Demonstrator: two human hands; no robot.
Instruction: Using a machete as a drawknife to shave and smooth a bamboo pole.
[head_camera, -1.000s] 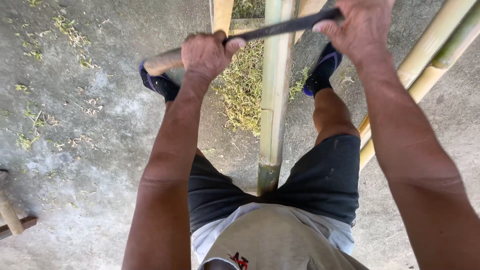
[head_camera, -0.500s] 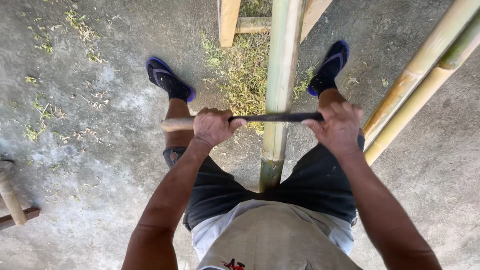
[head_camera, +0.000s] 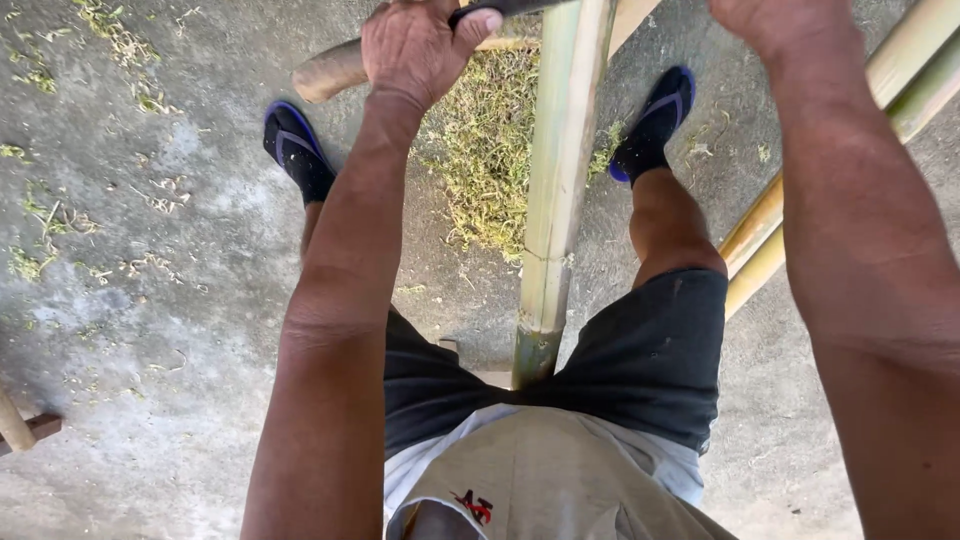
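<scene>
— What is the ground like here?

— A grey concrete floor, rough and stained, with a heap of pale green shavings lying between the person's feet.

— And the thing being worked?

— A long bamboo pole runs up the middle of the view, from between the thighs out past the top edge. A dark blade with a wooden handle lies across it at the very top.

— How do the hands sit on it?

— The left hand is closed tight round the handle where it meets the blade, thumb pressed on the dark metal. The right hand is mostly cut off by the top edge; only wrist and heel show, so I cannot tell whether it is clenched or what it holds.

— What else lies about?

— Dark sandals with blue soles on both feet, and two more bamboo poles slanting along the right side.

— Any change from half a second back?

— Yes. Then both fists held the blade low, close to the knees. Now the arms are stretched out and the blade is far up the pole.
</scene>
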